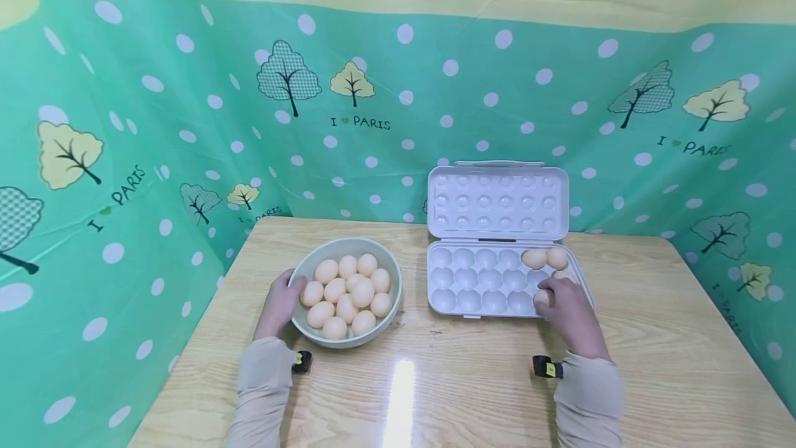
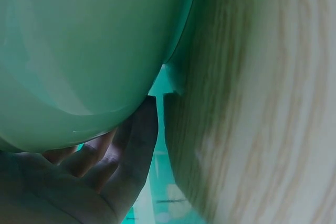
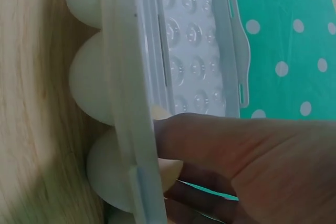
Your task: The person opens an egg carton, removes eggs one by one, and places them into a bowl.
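Observation:
A light green bowl full of eggs stands on the left of the table. My left hand holds the bowl at its left side; the left wrist view has the fingers lying along its outer wall. On the right lies an opened white egg box, its lid tipped back. My right hand pinches an egg at the front row of the box, towards the right end. Two eggs sit in the back row's right end, and another egg is partly hidden behind the hand.
Both stand on a wooden table with a bright light reflection near its front. A green dotted curtain hangs behind and along the sides. Each wrist wears a small black camera, such as the right one.

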Demonstrator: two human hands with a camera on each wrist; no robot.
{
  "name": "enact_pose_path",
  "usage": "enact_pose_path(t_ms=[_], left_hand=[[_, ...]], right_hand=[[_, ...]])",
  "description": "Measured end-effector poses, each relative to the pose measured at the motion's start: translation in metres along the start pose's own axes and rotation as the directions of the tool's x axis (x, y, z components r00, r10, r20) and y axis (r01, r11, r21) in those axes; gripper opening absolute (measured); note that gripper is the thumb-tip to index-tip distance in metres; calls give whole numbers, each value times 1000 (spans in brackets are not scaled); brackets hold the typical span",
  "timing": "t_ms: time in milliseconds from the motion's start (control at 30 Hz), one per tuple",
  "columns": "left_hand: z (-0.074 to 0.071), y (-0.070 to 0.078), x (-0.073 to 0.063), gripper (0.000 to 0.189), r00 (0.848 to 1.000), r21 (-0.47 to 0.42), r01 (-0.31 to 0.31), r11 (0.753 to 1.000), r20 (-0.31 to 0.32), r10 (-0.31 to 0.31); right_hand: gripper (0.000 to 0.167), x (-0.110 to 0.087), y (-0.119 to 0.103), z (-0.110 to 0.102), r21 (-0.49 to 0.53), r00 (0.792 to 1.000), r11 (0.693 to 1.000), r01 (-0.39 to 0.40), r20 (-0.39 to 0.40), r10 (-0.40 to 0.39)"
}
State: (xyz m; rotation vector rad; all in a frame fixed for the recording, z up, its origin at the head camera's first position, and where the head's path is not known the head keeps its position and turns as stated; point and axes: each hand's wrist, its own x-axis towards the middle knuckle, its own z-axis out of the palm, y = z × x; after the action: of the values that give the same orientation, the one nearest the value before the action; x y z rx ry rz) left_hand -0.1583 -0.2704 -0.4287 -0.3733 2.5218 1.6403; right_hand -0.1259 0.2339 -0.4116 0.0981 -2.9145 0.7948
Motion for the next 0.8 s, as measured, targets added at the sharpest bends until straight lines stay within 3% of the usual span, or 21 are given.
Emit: enact_pose_path(t_ms=[333,800], left_hand=[[1,0,1,51,1000,-10,7,1000,-1,-7],[1,-1,0,51,1000,-11,4,1000,-12,-4]], right_hand=[[27,3,-7,3,-3,998,998,-56,40,56],[27,4,-8,1,-4,998,999,-40,45,40]])
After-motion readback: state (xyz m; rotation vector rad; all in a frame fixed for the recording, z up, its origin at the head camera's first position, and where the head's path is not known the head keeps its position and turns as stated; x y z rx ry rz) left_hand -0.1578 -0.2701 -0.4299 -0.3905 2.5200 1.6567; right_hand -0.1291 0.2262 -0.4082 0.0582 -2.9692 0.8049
